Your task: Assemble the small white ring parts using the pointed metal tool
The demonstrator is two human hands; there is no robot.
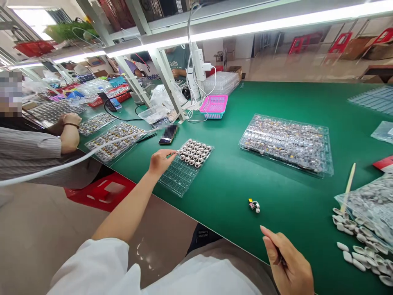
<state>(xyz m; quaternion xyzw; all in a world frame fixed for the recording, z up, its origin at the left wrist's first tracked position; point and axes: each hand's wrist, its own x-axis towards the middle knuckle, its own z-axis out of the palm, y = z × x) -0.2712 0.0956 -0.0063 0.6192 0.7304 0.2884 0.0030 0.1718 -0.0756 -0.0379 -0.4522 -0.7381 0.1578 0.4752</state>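
My left hand [161,161] is closed in a pinch at the left edge of a clear plastic tray [176,180]. Its fingertips reach the rows of small round white-and-dark parts [196,152] in the tray's far half; what they pinch is too small to make out. My right hand [288,260] hovers at the table's front edge, fingers curled and thumb against them. Something dark shows inside it, mostly hidden. Just beyond lies a small curved part with a yellow tab [254,205], apart from the hand.
A filled clear tray [285,143] lies at centre right. Loose white shells [365,250] and a plastic bag of them [374,205] are at the right. A phone [168,134] and a pink basket [214,105] stand behind the small tray. A co-worker's hands [71,121] rest at left.
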